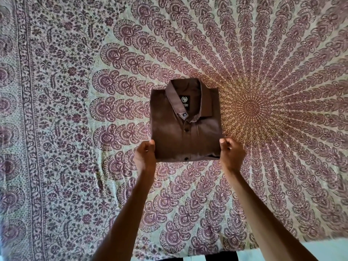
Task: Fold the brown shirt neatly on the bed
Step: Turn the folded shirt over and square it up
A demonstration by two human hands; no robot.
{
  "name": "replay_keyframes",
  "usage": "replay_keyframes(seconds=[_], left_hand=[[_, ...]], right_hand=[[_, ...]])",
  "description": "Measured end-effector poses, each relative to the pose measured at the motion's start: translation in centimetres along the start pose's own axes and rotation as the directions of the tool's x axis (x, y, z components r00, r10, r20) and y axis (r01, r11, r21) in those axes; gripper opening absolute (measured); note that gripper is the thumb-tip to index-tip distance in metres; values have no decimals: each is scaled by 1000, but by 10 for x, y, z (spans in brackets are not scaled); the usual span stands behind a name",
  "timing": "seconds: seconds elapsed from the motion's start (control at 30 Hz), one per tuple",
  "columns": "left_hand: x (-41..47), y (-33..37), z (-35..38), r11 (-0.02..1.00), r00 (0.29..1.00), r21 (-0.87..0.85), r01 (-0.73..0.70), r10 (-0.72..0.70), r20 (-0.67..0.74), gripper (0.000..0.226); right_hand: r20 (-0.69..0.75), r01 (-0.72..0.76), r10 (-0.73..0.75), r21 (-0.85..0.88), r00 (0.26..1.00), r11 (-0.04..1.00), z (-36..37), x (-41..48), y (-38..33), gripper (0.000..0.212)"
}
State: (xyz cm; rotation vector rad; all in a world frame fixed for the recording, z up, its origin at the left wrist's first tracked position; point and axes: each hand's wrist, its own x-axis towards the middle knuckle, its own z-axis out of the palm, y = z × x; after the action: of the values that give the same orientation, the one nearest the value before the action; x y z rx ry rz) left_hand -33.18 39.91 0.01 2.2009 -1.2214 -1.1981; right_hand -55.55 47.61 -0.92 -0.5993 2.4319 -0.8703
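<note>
The brown shirt (185,129) lies on the bed as a compact folded rectangle, collar at the far end, button placket facing up, a black label showing inside the collar. My left hand (144,153) pinches the shirt's near left edge, thumb on top. My right hand (230,153) pinches the near right edge with curled fingers. Both arms reach in from the bottom of the view.
A patterned bedsheet (75,110) in purple and pale green, with a round mandala to the right of the shirt, covers the whole bed. The bed's near edge (226,251) runs along the bottom right, with floor beyond it.
</note>
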Motion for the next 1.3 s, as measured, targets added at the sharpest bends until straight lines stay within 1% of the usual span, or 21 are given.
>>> replay_keyframes(seconds=[0.07, 0.13, 0.2, 0.23, 0.27, 0.33, 0.4, 0.43, 0.47, 0.53, 0.63, 0.7, 0.8, 0.87, 0.9, 0.93, 1.0, 1.03, 1.13, 1.23, 1.3], left_hand=[[-1, -6, -2, 995, 996, -72, 73, -70, 46, 29], [-2, -8, -8, 963, 983, -223, 150, -121, 137, 29], [-2, -12, -15, 884, 959, -400, 242, -154, 240, 26], [0, -15, -19, 848, 945, -450, 282, -163, 285, 23], [0, -16, -23, 825, 931, -470, 312, -167, 326, 21], [0, -18, -30, 805, 900, -474, 356, -159, 406, 18], [-1, -19, -36, 823, 874, -431, 370, -152, 461, 15], [-1, -19, -37, 838, 869, -405, 366, -153, 470, 13], [0, -19, -38, 848, 869, -391, 358, -150, 471, 10], [2, -18, -36, 866, 882, -377, 330, -141, 449, 6], [3, -16, -29, 909, 918, -294, 296, -185, 352, 7], [1, -15, -25, 916, 930, -271, 296, -212, 301, 7], [1, -16, -21, 910, 931, -267, 317, -245, 270, 6], [-1, -14, -19, 910, 940, -276, 311, -252, 231, 9], [-3, -11, -18, 924, 956, -265, 275, -233, 180, 10], [-4, -10, -17, 950, 976, -233, 208, -187, 108, 9], [-11, -5, -18, 990, 997, -118, 73, -75, -9, 4], [-14, -3, -18, 998, 999, -56, 35, -37, -33, 3], [-18, -3, -17, 997, 1000, 73, 31, -31, -3, 10], [-19, -4, -16, 999, 1000, 45, 17, -17, 9, 13], [-18, -4, -17, 999, 999, 48, -14, 12, 41, 15]], right_hand=[[-4, -45, 45, 18, 999, 999, -2, -1, 2, 17], [36, -99, 97, 71, 995, 992, -5, -3, 1, 20], [128, -187, 169, 146, 977, 971, -12, -3, 3, 24], [183, -231, 199, 177, 963, 957, -16, -2, 5, 25], [239, -277, 227, 202, 944, 939, -21, -1, 6, 25], [350, -389, 288, 264, 891, 883, -30, 2, 10, 14], [434, -445, 298, 289, 850, 848, -35, 5, 15, 14], [455, -450, 296, 278, 840, 849, -36, 6, 17, 15], [462, -446, 291, 271, 838, 853, -36, 7, 18, 14], [435, -417, 277, 267, 857, 869, -34, 6, 20, 11], [316, -337, 249, 263, 915, 904, -28, 3, 19, 11], [271, -310, 232, 294, 934, 904, -26, -1, 16, 11], [224, -277, 207, 350, 952, 895, -26, -8, 10, 12], [156, -240, 196, 344, 968, 908, -26, -10, 7, 13], [132, -233, 199, 341, 971, 911, -26, -11, 6, 15], [125, -232, 201, 344, 972, 910, -26, -11, 5, 17], [149, -245, 205, 339, 967, 908, -26, -11, 5, 15], [180, -262, 213, 325, 960, 908, -26, -11, 7, 14], [278, -304, 224, 291, 934, 907, -26, -10, 10, 15], [336, -305, 204, 280, 920, 910, -29, -8, 11, 20], [353, -301, 190, 291, 916, 908, -31, -7, 10, 19]])
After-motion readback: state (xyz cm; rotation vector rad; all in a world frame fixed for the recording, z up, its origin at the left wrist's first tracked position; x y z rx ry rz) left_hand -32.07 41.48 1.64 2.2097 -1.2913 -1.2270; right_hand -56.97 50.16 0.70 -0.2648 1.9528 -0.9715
